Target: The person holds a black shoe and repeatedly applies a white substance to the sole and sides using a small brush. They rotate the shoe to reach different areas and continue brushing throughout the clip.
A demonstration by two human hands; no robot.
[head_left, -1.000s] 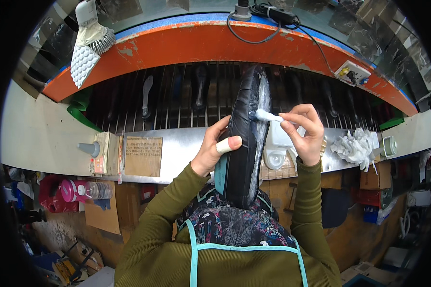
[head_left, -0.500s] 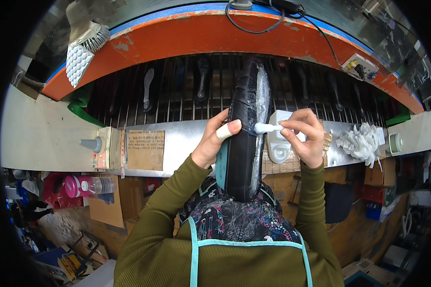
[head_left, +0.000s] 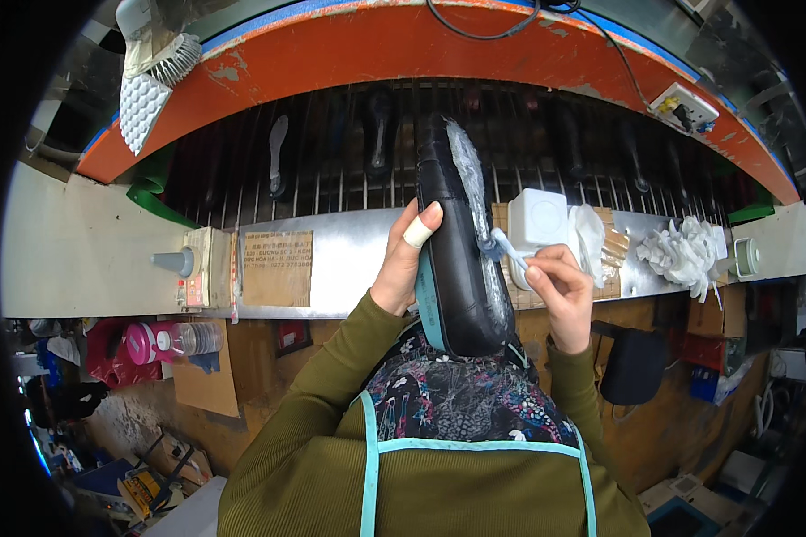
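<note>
A black shoe upper (head_left: 452, 259) stretched over a teal last (head_left: 430, 318) is held upright in front of me, its whitish-coated sole side turned to the right. My left hand (head_left: 398, 264) is closed around its left side, with a pale wrap on the thumb. Between the thumb and fingers of my right hand (head_left: 564, 291) is pinched the handle of a small white brush (head_left: 512, 254). The brush's head touches the sole edge about midway along. Right behind the brush stands a white plastic container (head_left: 539, 219); the shoe's far left side is hidden.
A rack of metal bars (head_left: 331, 192) with several dark shoe parts lies beyond, under an orange beam (head_left: 313, 58). On the metal ledge are a cardboard piece (head_left: 278, 268) and crumpled white gloves or cloth (head_left: 682, 252). A grey cone (head_left: 172, 260) sticks out at left.
The shoe has tilted, its top leaning left and its lower end swinging right. My right hand has moved slightly down, and the brush now slants instead of lying level.
</note>
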